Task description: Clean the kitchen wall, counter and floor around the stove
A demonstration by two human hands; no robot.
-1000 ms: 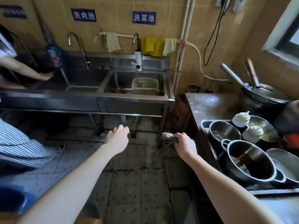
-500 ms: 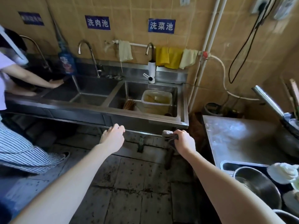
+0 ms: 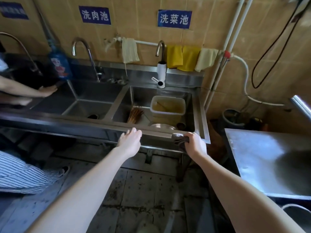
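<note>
A yellow-tiled kitchen wall (image 3: 210, 22) with two blue signs rises behind a long steel sink unit (image 3: 151, 130). I stand before it on a grimy tiled floor (image 3: 143, 190).

My right hand (image 3: 196, 144) is closed round a dark cloth (image 3: 179, 140). The cloth is bunched and juts from the thumb side of my fist, toward my left hand (image 3: 130, 140). Its long axis runs roughly up and down, with the lighter end up at the sink's front rim and the folds drooping below. Whether it touches the rim I cannot tell.

My left hand hangs at the same rim, fingers loosely curled, holding nothing.

Just beyond my right hand, in the nearest basin, sit a pale plastic tub (image 3: 168, 105) and a bundle of chopsticks (image 3: 134, 114). A curved tap (image 3: 160, 47) stands over them. Yellow cloths (image 3: 182, 58) hang on a rail farther back.

To the right of my right hand lies a bare steel counter (image 3: 269, 157). Far off to the left of my left hand, another person's hand (image 3: 48, 91) rests at a basin's edge, with striped clothing (image 3: 21, 174) below it.
</note>
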